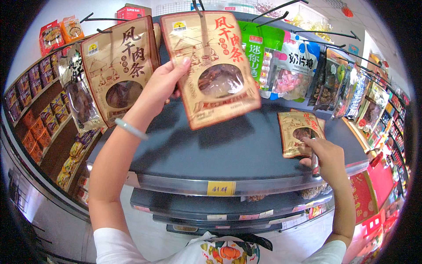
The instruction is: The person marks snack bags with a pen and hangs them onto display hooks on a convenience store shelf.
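My left hand (168,81) grips the left edge of a tan dried-meat pouch (214,112) with an oval window, thumb on its front. The pouch tilts at the end of a black display hook (197,7); whether it still hangs on the hook I cannot tell. My right hand (326,155) holds a small slim item (315,166), possibly a marker, its fingers by the lower right of another tan pouch (290,145). That pouch lies on the dark shelf (165,158), with at least one more beneath it. A similar tan pouch (95,71) hangs left of my left hand.
Green hawthorn candy bags (255,62), a milk candy bag (293,69) and several other packets hang to the right. Bare black hooks (283,16) jut out above. A clear-edged shelf front with a yellow tag (221,188) crosses before me. Stocked shelves (36,109) stand left.
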Demonstrator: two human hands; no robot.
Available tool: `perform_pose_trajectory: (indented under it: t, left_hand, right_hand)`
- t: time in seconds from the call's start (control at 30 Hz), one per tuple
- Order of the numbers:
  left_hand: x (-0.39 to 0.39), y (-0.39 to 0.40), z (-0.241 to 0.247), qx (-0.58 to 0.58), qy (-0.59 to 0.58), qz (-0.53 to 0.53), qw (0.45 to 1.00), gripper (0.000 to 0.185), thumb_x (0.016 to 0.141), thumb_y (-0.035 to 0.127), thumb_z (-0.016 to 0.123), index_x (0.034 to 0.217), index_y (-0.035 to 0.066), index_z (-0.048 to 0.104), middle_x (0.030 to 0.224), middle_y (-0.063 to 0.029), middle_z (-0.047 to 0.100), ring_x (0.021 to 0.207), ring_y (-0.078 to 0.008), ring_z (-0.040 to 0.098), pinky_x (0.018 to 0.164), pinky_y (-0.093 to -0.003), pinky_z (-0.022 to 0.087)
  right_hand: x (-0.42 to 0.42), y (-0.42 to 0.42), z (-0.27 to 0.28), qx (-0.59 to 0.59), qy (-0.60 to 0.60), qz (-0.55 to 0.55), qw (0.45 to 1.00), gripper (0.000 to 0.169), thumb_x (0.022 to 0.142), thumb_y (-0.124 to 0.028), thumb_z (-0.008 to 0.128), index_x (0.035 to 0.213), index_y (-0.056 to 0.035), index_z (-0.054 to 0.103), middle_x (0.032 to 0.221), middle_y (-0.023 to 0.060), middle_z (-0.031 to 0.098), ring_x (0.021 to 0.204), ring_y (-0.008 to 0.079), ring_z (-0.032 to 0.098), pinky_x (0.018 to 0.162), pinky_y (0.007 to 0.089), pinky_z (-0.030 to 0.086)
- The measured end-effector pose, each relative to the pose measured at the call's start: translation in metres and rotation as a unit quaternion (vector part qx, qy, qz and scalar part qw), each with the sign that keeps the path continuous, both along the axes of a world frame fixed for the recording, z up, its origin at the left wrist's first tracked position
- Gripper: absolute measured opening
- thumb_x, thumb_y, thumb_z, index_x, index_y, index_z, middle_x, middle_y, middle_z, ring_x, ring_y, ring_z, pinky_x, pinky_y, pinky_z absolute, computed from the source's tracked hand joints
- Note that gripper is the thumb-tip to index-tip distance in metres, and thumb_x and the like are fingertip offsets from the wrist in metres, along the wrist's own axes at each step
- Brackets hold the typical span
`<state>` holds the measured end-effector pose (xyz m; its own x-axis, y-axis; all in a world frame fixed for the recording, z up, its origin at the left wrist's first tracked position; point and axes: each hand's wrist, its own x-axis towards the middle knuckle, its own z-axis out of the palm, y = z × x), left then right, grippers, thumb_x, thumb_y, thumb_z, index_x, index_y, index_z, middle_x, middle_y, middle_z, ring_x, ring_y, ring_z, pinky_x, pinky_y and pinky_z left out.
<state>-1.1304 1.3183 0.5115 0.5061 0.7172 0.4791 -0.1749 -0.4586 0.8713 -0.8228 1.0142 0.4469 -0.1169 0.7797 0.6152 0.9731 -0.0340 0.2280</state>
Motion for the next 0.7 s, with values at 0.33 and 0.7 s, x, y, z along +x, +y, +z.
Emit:
perform_pose_trajectory:
  t: [0.33, 0.7]
  left_hand:
    - [-0.047, -0.093, 0.004, -0.059, -0.16, -0.165, 0.971, 0.038, 0.1, 0.03, 0.049, 0.123, 0.0, 0.055, 0.116, -0.0089, 0.064, 0.099, -0.0132, 0.064, 0.085, -0.0272, 0.052]
    - [-0.006, -0.118, -0.065, -0.208, 0.153, -0.146, 0.955, 0.033, 0.099, 0.034, 0.049, 0.116, 0.007, 0.058, 0.091, 0.0018, 0.065, 0.072, -0.0038, 0.058, 0.058, -0.0212, 0.046]
  right_hand:
    - [-0.016, -0.001, -0.009, 0.124, 0.031, 0.062, 0.99, 0.046, 0.084, -0.033, 0.069, 0.123, -0.0105, 0.058, 0.099, 0.0154, 0.068, 0.085, 0.0301, 0.067, 0.074, 0.0355, 0.053]
    - [-0.023, 0.014, -0.002, 0.321, 0.554, 0.334, 0.692, 0.07, 0.098, -0.061, 0.029, 0.115, -0.0001, 0.059, 0.09, 0.0066, 0.06, 0.063, 0.0097, 0.05, 0.056, 0.0217, 0.041]
